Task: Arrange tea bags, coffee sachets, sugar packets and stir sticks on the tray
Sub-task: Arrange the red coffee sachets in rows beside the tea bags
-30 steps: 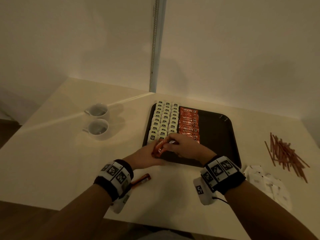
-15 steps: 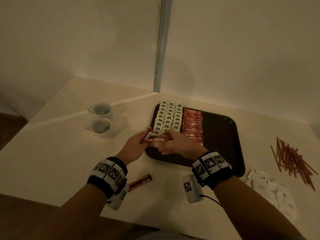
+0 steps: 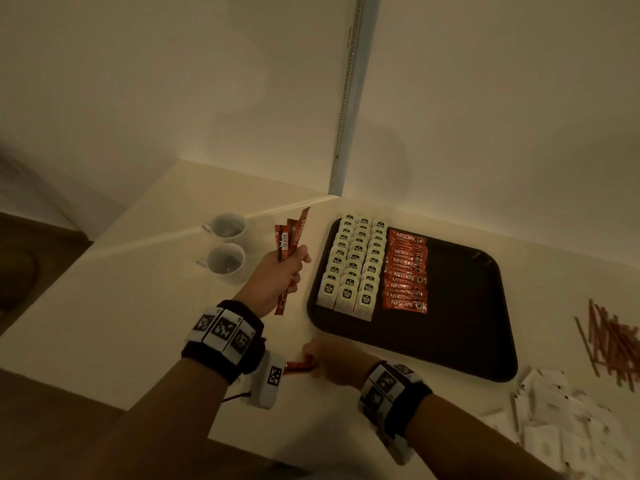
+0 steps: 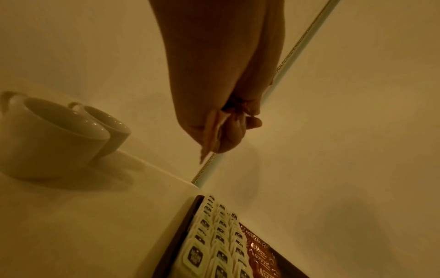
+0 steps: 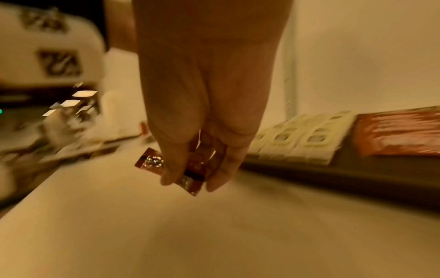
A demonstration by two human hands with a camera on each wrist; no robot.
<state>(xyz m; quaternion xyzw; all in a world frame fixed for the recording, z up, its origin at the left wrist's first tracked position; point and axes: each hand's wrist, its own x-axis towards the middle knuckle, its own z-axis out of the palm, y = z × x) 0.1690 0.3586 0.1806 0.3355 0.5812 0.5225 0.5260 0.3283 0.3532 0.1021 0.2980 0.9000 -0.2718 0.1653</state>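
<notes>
coffee sachets (image 3: 406,271) lie in one overlapping column on the dark tray (image 3: 460,306), just right of three columns of white tea bags (image 3: 353,268) that fill the tray's left part. the right part of the tray is bare. the left hand (image 3: 280,278) is raised over the table (image 3: 138,306) to the left of the tray, its fingers curled round a bundle of red sachets (image 3: 289,237) that stand up out of the fist, with one end hanging below it. the right hand (image 3: 332,362) is low at the table's near edge, just in front of the tray, and its thumb and fingers pinch a single sachet (image 5: 192,167) by one end; the sachet shows red beside the left wrist camera in the head view. two white cups (image 3: 227,244) stand side by side at the left, beyond the left hand. on the table to the right of the tray, stir sticks (image 3: 609,337) lie in a loose heap, and nearer, sugar packets (image 3: 557,420) lie scattered in a pale pile. a wall corner with a metal strip rises behind the tray.
</notes>
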